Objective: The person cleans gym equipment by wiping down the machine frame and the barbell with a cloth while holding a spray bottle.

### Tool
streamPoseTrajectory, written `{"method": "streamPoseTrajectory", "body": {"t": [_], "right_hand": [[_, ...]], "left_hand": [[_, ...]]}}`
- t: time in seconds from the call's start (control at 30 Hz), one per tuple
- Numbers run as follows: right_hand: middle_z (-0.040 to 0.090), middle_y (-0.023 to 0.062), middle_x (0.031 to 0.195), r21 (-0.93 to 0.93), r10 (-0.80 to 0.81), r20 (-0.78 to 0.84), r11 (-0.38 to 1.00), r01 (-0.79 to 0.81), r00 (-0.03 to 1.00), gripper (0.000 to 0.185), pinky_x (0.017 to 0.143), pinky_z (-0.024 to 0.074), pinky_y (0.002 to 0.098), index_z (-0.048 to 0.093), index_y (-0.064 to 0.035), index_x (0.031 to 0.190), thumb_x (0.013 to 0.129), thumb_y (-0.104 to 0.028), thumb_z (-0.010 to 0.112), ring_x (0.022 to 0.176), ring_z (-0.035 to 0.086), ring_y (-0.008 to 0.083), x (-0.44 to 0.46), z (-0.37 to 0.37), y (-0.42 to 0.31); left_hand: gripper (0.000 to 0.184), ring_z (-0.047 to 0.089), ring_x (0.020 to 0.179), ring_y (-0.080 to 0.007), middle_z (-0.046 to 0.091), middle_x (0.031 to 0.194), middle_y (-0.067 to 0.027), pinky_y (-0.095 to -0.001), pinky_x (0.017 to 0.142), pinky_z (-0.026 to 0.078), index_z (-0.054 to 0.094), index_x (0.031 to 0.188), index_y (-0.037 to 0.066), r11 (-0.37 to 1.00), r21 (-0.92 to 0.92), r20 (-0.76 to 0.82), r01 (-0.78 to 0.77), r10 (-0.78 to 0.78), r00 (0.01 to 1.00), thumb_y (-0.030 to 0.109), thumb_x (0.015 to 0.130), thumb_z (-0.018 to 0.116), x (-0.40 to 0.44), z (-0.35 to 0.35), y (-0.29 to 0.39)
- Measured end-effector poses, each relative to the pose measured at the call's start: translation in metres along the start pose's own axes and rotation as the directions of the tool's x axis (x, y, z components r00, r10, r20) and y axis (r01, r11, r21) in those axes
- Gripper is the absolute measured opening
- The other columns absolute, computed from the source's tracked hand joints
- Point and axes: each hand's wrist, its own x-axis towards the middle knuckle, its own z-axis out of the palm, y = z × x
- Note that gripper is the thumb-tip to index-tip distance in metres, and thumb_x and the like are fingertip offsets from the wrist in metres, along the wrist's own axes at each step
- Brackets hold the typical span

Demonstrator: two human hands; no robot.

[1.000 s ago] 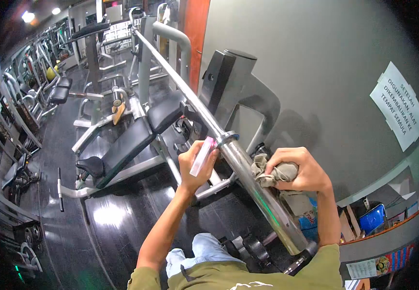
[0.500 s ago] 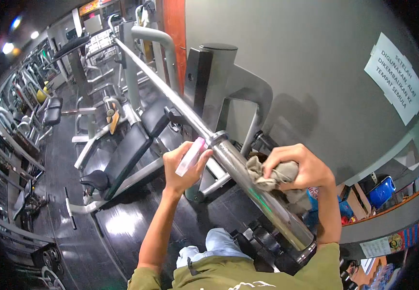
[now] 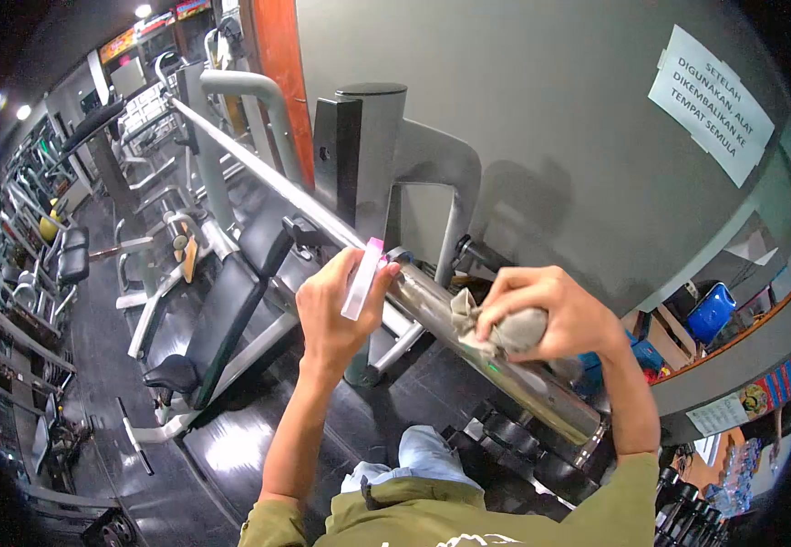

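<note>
My left hand (image 3: pixel 333 296) is closed around a small clear bottle with a pink top (image 3: pixel 361 281), held beside the collar of a metal barbell (image 3: pixel 272 176). The barbell runs diagonally from the upper left to the lower right, its thick end sleeve (image 3: pixel 523 387) nearest me. My right hand (image 3: pixel 555 310) grips a crumpled grey-beige cloth (image 3: pixel 496 328) against or just above the top of that sleeve; exact contact is hard to see.
A black padded bench (image 3: pixel 227 319) stands on the left, with other machines behind. A grey frame (image 3: pixel 377 173) rises against the wall, which carries a paper sign (image 3: pixel 713 105). Dumbbells (image 3: pixel 509 438) lie below the sleeve. A shelf with a blue object (image 3: pixel 713 313) is at the right.
The view has turned, so the bench and sign sit further left. Both hands keep their grip on the bottle and cloth; the left hand still stays by the collar.
</note>
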Motion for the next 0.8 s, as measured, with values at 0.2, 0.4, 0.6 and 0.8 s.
{"method": "streamPoseTrajectory", "body": {"t": [0.2, 0.4, 0.6, 0.8], "right_hand": [[0.063, 0.0006, 0.097, -0.638, -0.171, 0.11, 0.743, 0.201, 0.979, 0.027, 0.07, 0.0595, 0.0324, 0.07, -0.0143, 0.1, 0.073, -0.009, 0.072, 0.1, 0.061, 0.021, 0.04, 0.043, -0.032], [0.06, -0.0006, 0.092, -0.75, -0.113, 0.242, 0.609, 0.259, 0.964, 0.021, 0.066, 0.0595, 0.0287, 0.066, -0.0132, 0.095, 0.074, -0.012, 0.068, 0.104, 0.059, 0.0199, 0.043, 0.056, -0.035], [0.067, -0.0017, 0.101, -0.552, 0.026, 0.218, 0.828, 0.101, 0.976, 0.038, 0.078, 0.0584, 0.0348, 0.071, -0.016, 0.096, 0.059, -0.007, 0.077, 0.099, 0.062, 0.0222, -0.014, 0.032, -0.066], [0.07, 0.0032, 0.104, -0.31, -0.035, -0.1, 0.951, 0.002, 0.994, 0.033, 0.088, 0.0547, 0.0378, 0.071, -0.0131, 0.099, 0.068, -0.006, 0.079, 0.099, 0.065, 0.0264, -0.005, 0.016, -0.025]], "left_hand": [[0.026, 0.065, 0.06, -0.03, 0.065, 0.072, -0.0134, -0.0357, 0.057, 0.048, 0.066, 0.09, 0.002, 0.996, -0.084, -0.091, -0.03, 0.022, 0.996, 0.025, 0.088, 0.077, -0.009, 0.011, -0.007], [0.023, 0.066, 0.06, -0.0241, 0.067, 0.072, -0.0135, -0.0328, 0.057, 0.049, 0.068, 0.094, 0.001, 0.991, -0.13, -0.163, -0.005, -0.016, 0.987, 0.022, 0.089, 0.077, -0.022, 0.018, -0.015], [0.025, 0.063, 0.06, -0.0133, 0.066, 0.068, -0.0081, -0.0278, 0.056, 0.048, 0.068, 0.095, 0.001, 0.978, -0.208, -0.251, 0.014, -0.068, 0.966, 0.025, 0.092, 0.076, -0.036, 0.032, -0.025], [0.027, 0.059, 0.059, -0.0078, 0.065, 0.069, -0.0038, -0.024, 0.056, 0.047, 0.067, 0.098, 0.001, 0.961, -0.276, -0.349, 0.016, -0.116, 0.93, 0.026, 0.093, 0.075, -0.046, 0.049, -0.027]]}}
